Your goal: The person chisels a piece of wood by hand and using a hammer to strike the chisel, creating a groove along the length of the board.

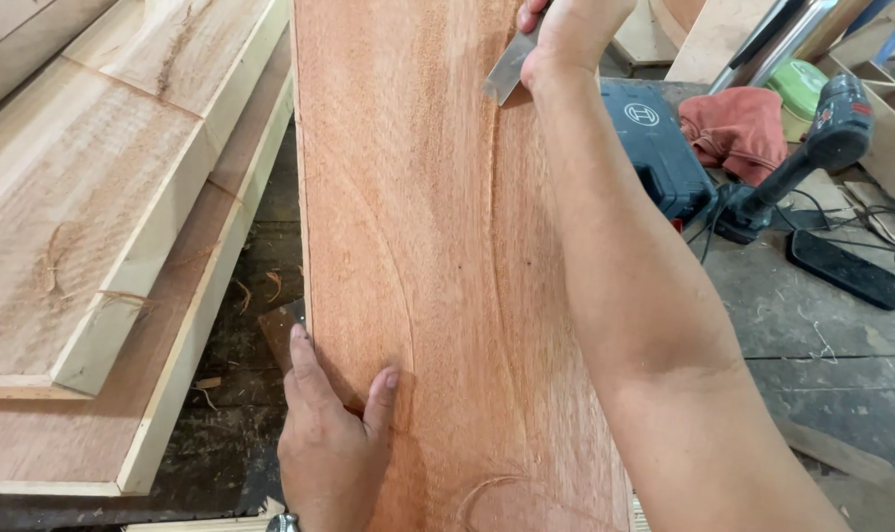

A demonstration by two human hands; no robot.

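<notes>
A reddish wooden board is lying lengthwise across a dusty grey workbench. The right hand is clamping its fingers on a flat metal chisel at the board's far end, while the left hand is pressing on the board's near left edge, fingers spread. Right of the board, a blue tool case bearing a round white emblem is sitting beside a red cloth and a cordless drill. Left of the board, pale planks are lying stacked.

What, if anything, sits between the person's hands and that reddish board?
Nothing visible does. The left hand lies flat on the reddish board at its near left edge, and the right hand presses a flat metal blade against the board's far end.
</notes>
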